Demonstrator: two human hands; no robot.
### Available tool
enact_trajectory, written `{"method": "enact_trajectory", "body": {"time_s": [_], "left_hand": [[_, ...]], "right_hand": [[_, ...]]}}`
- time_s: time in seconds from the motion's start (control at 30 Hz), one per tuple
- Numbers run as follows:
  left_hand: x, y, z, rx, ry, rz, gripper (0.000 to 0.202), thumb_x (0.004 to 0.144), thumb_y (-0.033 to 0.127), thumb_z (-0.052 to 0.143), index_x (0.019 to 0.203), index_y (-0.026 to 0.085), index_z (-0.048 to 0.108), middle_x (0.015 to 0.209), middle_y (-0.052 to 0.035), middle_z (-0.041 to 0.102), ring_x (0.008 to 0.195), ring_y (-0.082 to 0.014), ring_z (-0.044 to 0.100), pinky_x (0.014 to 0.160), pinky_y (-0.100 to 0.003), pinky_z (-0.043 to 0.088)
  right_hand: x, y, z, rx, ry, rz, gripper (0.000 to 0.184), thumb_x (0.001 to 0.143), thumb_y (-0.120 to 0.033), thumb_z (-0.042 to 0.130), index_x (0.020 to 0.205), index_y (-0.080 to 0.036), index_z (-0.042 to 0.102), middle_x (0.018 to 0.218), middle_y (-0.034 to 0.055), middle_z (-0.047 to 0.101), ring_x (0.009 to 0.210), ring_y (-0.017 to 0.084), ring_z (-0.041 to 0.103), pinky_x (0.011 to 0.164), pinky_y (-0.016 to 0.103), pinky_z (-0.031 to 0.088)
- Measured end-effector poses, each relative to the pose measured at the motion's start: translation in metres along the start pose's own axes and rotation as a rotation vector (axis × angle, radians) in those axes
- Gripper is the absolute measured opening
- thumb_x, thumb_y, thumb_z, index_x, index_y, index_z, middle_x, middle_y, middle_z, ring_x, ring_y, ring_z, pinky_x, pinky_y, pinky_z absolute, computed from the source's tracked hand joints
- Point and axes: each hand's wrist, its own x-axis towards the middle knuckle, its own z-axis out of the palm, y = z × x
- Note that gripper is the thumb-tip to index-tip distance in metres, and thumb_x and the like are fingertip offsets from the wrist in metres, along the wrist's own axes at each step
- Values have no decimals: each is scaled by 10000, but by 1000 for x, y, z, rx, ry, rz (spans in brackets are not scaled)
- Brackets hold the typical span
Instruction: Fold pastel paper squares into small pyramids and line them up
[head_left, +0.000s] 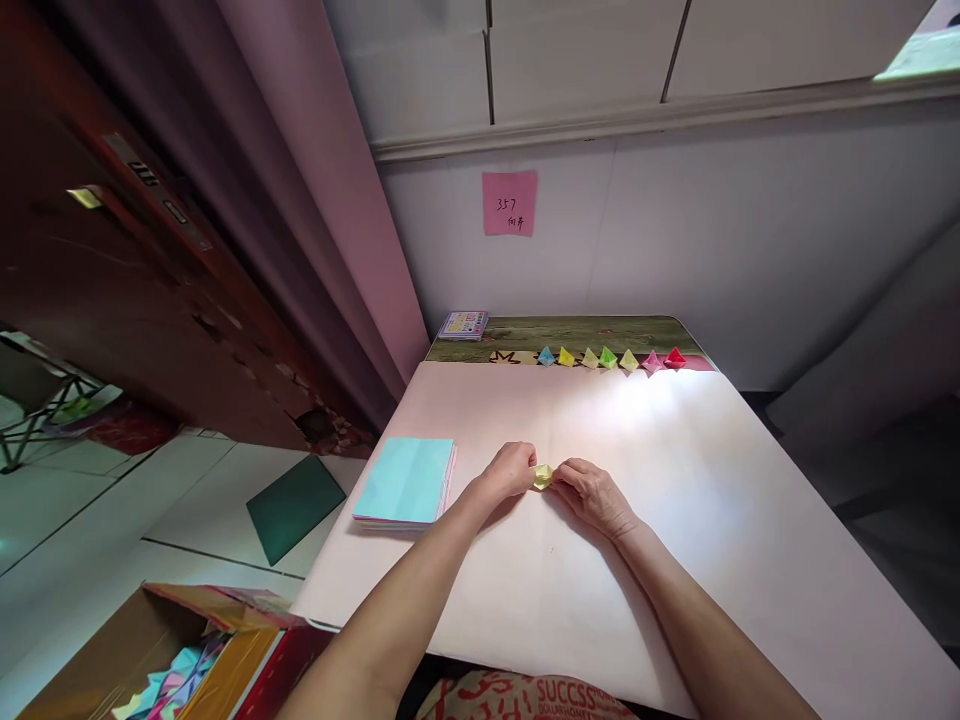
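Near the middle of the table, a small pale-yellow origami boat (543, 477) sits between my two hands. My left hand (516, 466) is closed, its fingertips gripping the boat's left end. On the other side my right hand (594, 492) pinches the right end, with thumb and fingers together. Folds show at the boat's centre, while both its ends are hidden by my fingers. To the left lies a stack of square paper (405, 482), light blue on top with pink edges beneath. Several finished paper boats (608, 358) in different colours stand in a row along the table's far side.
White paper covers the table (675, 560). A small pile of cards (463, 324) lies at the far left corner. On the floor at left are a cardboard box (112, 645) holding coloured paper and a dark green sheet (296, 508). A pink note (510, 203) hangs on the wall.
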Motion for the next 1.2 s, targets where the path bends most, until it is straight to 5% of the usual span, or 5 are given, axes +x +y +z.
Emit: {"method": "enact_trajectory", "body": {"time_s": [0.37,0.63,0.93,1.07,1.2], "left_hand": [[1,-4,8,-75,67,-56,107,806,247,560,825,167,628,746,-18,656,603,-131,565,523,-218,363],[-27,-17,33,-231,396,-117,307,1005,317,228,1120,207,490,869,-23,673,778,-126,648,716,-204,449],[-46,-28,45,-132,337,-25,275,996,281,290,1221,234,441,896,-26,663,882,-160,648,800,-242,457],[-44,-30,48,-196,366,24,228,986,288,312,1124,236,485,901,-33,664,853,-172,644,759,-263,462],[-42,-34,54,-246,436,105,210,976,291,336,1084,222,502,813,-18,648,767,-176,630,691,-267,450]], "right_hand": [[-3,-5,0,-28,68,-8,163,960,-231,463,919,-205,619,795,35,635,716,151,579,670,245,427],[-6,-9,-2,-51,131,31,156,946,-260,455,924,-193,595,719,27,621,626,144,531,612,244,377],[-6,-3,2,37,154,52,217,956,-220,446,874,-198,646,768,42,666,664,132,588,624,226,407],[24,15,-5,-20,270,211,215,937,-292,503,834,-206,672,742,26,673,612,121,590,578,208,399],[91,46,-9,-43,327,379,195,887,-327,542,848,-218,699,828,30,715,632,134,614,588,215,412]]}}
